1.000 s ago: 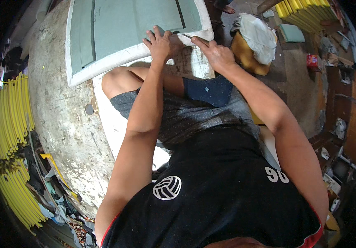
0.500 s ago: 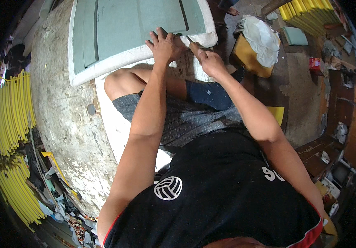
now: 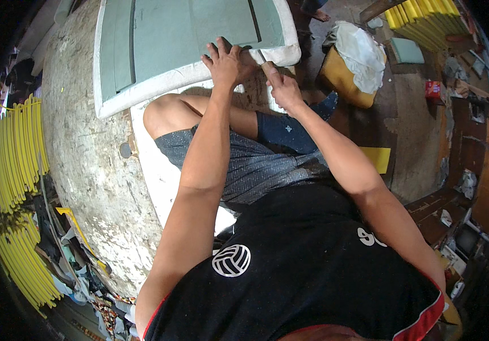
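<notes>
A light green-grey panel with a thick white padded border lies at the top of the view, dark grooves along two sides. My left hand is spread on its near edge, fingers reaching onto the green face. My right hand is closed round the brownish handle of a thin-bladed hand tool; whether it is a knife or a screwdriver cannot be told. Its blade points at the border near the panel's near right corner, just right of my left hand. Where the tip touches is hard to make out.
The panel lies on a worn, paint-flecked board, above my bent leg. Yellow foam-like strips are stacked at left, with yellow slabs at far right. Right of the panel stands an ochre block topped by a white plastic bag. Another person's foot shows behind.
My right hand has drawn back slightly toward me with the tool, and more of its blade shows. My left hand stays almost where it was on the panel.
</notes>
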Demonstrator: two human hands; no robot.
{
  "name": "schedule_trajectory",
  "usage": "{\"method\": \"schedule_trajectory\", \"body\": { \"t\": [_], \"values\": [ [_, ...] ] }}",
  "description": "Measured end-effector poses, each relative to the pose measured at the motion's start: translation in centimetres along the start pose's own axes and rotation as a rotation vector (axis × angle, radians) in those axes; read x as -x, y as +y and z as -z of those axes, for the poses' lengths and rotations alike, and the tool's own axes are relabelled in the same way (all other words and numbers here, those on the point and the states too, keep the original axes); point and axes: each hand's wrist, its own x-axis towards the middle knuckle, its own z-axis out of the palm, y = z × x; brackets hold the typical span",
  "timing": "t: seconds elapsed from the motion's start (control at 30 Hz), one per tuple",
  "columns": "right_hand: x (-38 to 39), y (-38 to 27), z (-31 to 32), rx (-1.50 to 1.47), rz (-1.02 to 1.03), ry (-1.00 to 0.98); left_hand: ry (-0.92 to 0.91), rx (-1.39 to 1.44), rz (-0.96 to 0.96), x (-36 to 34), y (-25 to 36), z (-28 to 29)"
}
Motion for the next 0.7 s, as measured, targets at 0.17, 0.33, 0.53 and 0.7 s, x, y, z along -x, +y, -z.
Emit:
{"method": "schedule_trajectory", "body": {
  "t": [0.17, 0.33, 0.53, 0.7],
  "values": [
    [0.0, -0.4, 0.7, -0.211, -0.076, -0.156, 0.003, -0.066, 0.038, 0.1, 0.5, 0.2],
    [-0.4, -0.2, 1.3, -0.419, -0.2, -0.303, -0.061, -0.042, 0.048, 0.4, 1.1, 1.4],
    [-1.8, 1.0, 2.1, -0.711, -0.317, -0.568, -0.048, -0.027, 0.052, 0.3, 1.2, 1.9],
    [0.1, -0.4, -1.3, -0.41, -0.26, -0.086, -0.024, -0.005, 0.042, 0.6, 1.4, 1.7]
  ]
}}
